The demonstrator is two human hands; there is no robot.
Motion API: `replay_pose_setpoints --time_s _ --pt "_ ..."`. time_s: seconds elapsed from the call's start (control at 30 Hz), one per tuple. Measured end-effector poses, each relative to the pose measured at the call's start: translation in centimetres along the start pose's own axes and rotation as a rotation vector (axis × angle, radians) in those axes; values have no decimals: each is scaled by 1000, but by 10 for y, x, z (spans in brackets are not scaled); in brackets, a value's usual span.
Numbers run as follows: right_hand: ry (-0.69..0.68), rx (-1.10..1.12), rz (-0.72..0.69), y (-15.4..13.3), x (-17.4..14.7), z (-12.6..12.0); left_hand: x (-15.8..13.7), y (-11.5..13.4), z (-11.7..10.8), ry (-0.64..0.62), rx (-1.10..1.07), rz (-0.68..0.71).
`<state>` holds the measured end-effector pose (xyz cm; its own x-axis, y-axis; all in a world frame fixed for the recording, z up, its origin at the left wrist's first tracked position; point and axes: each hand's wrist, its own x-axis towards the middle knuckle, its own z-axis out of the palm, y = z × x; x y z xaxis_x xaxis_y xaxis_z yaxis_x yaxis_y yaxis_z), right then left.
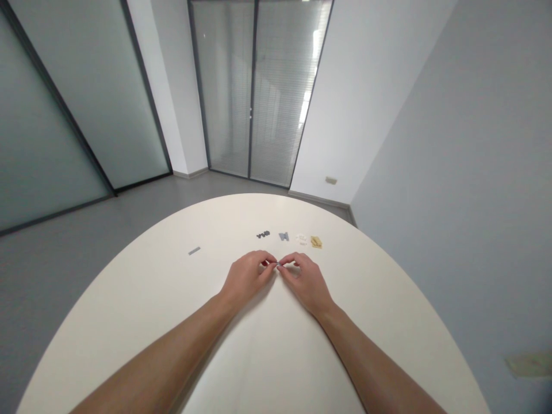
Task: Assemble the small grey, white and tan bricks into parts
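Observation:
My left hand and my right hand meet above the middle of the table, with thumbs and forefingers pinched. Between the fingertips is a small grey piece, mostly covered, so its shape cannot be made out. Just beyond my hands lie small piles of loose parts: black pieces, grey pieces, white pieces and tan-yellow pieces. A flat grey strip rests by itself, left of my left hand.
The white round table has its curved far edge just past the piles. Beyond it are the grey floor, glass panels with dark frames, and a pale wall on the right. A socket plate sits low on the far wall.

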<state>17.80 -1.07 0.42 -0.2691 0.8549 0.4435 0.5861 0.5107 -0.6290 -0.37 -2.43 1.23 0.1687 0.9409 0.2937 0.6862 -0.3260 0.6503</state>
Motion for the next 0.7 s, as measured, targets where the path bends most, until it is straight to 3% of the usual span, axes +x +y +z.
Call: replay_pose_setpoints --time_s 0.7 --pt "4 5 -3 2 0 2 0 0 -2 1 -7 -8"
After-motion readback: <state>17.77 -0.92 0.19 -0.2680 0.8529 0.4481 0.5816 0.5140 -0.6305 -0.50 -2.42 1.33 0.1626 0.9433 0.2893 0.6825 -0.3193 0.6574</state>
